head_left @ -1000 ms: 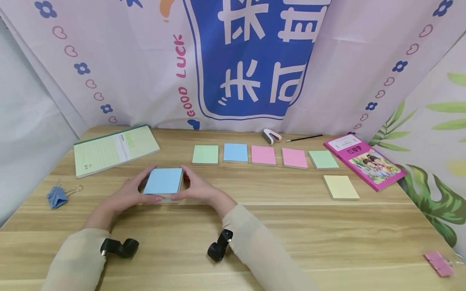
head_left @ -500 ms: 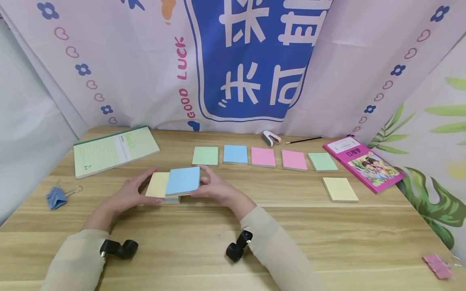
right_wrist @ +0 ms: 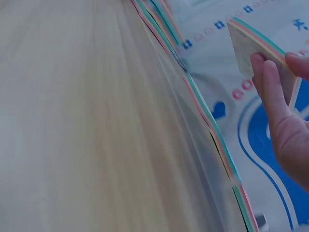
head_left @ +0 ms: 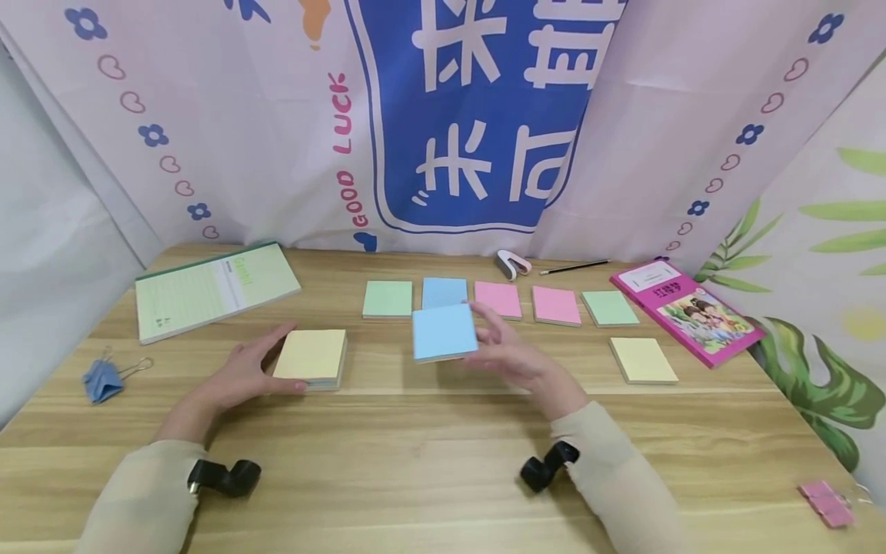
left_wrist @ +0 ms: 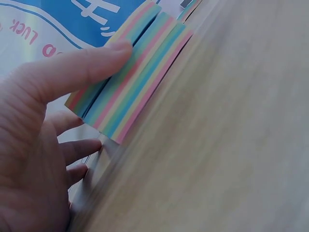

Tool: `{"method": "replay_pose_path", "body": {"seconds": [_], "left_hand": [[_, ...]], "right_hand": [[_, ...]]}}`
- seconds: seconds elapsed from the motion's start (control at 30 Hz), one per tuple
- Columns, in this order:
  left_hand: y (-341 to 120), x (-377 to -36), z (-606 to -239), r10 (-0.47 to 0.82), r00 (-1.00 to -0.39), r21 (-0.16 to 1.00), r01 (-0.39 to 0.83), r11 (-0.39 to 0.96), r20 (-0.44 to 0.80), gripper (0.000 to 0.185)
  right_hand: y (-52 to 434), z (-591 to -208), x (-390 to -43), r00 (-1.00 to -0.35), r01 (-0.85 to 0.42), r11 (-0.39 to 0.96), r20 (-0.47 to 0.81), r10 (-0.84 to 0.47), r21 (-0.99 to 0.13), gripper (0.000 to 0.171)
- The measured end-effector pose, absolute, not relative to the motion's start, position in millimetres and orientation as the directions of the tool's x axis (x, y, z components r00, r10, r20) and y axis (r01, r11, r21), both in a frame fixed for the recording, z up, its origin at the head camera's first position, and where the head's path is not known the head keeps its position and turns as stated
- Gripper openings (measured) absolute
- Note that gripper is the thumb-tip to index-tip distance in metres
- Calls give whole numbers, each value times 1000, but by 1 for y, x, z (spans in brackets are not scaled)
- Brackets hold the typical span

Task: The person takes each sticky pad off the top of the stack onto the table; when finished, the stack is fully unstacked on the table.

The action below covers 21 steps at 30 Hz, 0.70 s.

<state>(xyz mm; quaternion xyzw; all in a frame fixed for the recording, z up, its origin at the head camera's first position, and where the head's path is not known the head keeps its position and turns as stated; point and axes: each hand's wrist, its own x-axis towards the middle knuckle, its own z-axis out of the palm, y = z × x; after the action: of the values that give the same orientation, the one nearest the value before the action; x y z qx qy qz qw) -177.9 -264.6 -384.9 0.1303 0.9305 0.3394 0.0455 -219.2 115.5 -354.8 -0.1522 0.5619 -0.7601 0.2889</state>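
Observation:
My left hand [head_left: 242, 369] holds a stack of sticky note pads [head_left: 313, 354] at its left side, thumb at the front and fingers behind. The stack's top is pale yellow and it rests on the table. In the left wrist view, its striped edges [left_wrist: 135, 72] show, with the thumb lying across them. My right hand [head_left: 512, 354] grips a blue-topped sticky note pad [head_left: 444, 332] by its right side, raised above the table. The right wrist view shows that pad's underside [right_wrist: 243, 46], with two fingers beneath. In the head view it partly covers another blue pad [head_left: 444, 289] behind it.
Along the back stand pads with green [head_left: 388, 298], pink [head_left: 556, 305] and other tops; a yellow pad [head_left: 644, 360] lies nearer. Around them are a notebook [head_left: 201, 296], stapler [head_left: 511, 265], pencil [head_left: 574, 267], pink book [head_left: 692, 308], blue binder clip [head_left: 102, 381] and pink binder clip [head_left: 827, 504].
My right hand has drawn the blue-topped pad off the stack and carried it rightward, baring the yellow top. My left hand has stayed at the stack.

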Motion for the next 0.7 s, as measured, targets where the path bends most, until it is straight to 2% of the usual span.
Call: {"method": "replay_pose_path", "body": {"seconds": [0.33,0.7], "left_hand": [[-265,-177,-385,279,-960,647,227,728,22,96],[-265,-179,-386,263,-965,645,192,739,-15,96]], "right_hand": [[225,-354,-219,-824,202,-248,-28,-566,-947,86],[278,-368,-218,-864,264,-204,-137,-484,-943,88]]}}
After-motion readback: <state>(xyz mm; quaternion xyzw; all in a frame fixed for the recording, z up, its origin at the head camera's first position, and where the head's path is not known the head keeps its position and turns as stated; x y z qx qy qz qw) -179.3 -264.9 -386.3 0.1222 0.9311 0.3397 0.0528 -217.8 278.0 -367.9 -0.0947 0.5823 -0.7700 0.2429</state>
